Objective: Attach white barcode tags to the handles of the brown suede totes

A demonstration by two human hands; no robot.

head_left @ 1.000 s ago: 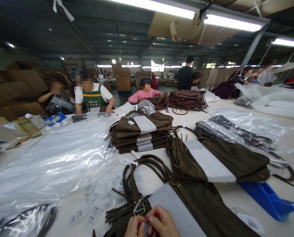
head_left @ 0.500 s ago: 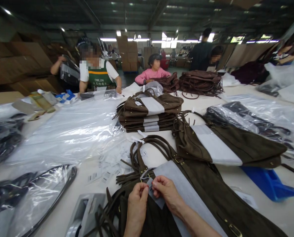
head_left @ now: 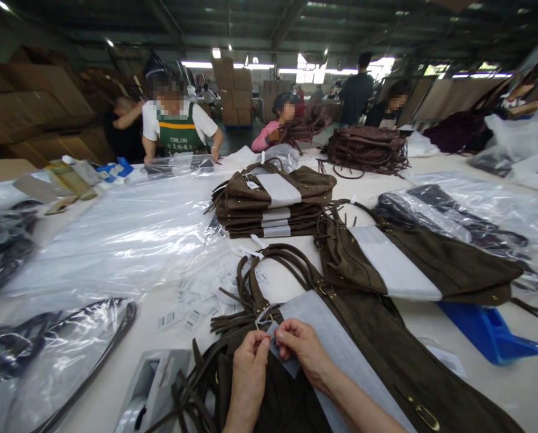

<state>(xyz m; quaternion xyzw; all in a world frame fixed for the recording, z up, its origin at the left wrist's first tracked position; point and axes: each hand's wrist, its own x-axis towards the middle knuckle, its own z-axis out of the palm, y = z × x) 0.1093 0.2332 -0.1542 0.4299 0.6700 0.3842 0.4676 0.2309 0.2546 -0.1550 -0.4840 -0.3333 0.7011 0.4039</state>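
A dark olive bag (head_left: 368,337) with looped handles and a pale paper band (head_left: 332,325) lies across the table in front of me. Over its left part, my left hand (head_left: 250,373) is closed in a pinch at a small grey tag (head_left: 287,359). Close beside it on the right, my right hand (head_left: 303,349) pinches the same tag near its upper edge. The fingertips of both hands almost meet. A white string (head_left: 265,314) loops from the bag just above them. Exactly what the left fingertips grip is too small to tell.
Olive bags (head_left: 273,204) are stacked behind, another banded bag (head_left: 431,258) lies right, above a blue object (head_left: 492,334). A grey tape dispenser (head_left: 151,385) stands left. Clear plastic sheets (head_left: 129,234) and loose labels (head_left: 206,294) cover the left side. People work across the table.
My hands have barely moved and remain pinched at the tag. Across the table, the person in pink has lifted a maroon bundle, and the black package held up at the left is out of sight.
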